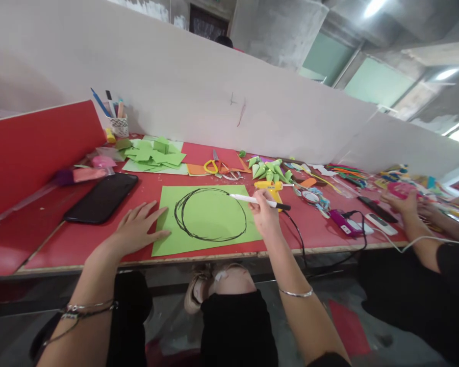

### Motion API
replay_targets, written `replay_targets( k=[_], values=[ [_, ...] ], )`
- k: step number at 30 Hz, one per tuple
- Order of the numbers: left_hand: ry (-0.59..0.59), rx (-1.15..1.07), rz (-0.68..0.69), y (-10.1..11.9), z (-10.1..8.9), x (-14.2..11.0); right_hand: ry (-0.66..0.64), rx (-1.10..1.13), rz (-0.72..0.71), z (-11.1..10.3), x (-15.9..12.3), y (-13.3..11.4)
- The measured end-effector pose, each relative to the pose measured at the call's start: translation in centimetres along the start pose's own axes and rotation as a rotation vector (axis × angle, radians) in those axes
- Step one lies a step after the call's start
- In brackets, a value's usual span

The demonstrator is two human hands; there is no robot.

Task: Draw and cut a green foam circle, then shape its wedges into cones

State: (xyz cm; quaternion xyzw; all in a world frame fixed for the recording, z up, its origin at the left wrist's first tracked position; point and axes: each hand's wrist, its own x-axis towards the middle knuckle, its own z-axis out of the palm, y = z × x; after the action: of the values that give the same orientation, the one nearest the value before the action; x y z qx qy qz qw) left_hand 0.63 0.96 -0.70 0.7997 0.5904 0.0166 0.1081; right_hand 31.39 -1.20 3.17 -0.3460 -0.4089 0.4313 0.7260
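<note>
A sheet of green paper (pixel 210 219) lies flat near the table's front edge, with a rough black oval drawn on it in several overlapping strokes. My right hand (pixel 266 213) grips a white marker pen (pixel 248 198), whose black tip meets the oval's upper right line. The pen's black end points right. My left hand (pixel 137 230) rests on the red table with fingers spread, its fingertips touching the paper's left edge. Just behind my right hand lies a yellow glue gun (pixel 270 188), partly hidden by that hand.
A black phone (pixel 102 198) lies left. Green paper pieces (pixel 155 154), scissors (pixel 214 164) and green paper cones (pixel 270 169) sit behind the sheet. A pen cup (pixel 118 125) stands by the white partition. Rightward are a purple device (pixel 345 223), cables and another person's hands (pixel 405 204).
</note>
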Motion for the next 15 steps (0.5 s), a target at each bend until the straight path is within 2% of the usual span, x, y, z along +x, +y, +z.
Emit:
replay_targets(
  k=[3, 7, 12, 15],
  values=[
    [0.001, 0.007, 0.002, -0.2, 0.2, 0.1, -0.052, -0.047, 0.067, 0.6, -1.2, 0.5],
    [0.023, 0.005, 0.017, -0.3, 0.3, 0.1, -0.246, -0.181, 0.170, 2.4, -2.6, 2.0],
    [0.019, -0.010, 0.011, 0.0, 0.0, 0.0, -0.209, -0.385, 0.222, 4.3, -3.7, 4.1],
    [0.018, -0.019, 0.004, 0.2, -0.2, -0.1, -0.333, -0.462, 0.289, 5.1, -4.2, 4.4]
  ],
)
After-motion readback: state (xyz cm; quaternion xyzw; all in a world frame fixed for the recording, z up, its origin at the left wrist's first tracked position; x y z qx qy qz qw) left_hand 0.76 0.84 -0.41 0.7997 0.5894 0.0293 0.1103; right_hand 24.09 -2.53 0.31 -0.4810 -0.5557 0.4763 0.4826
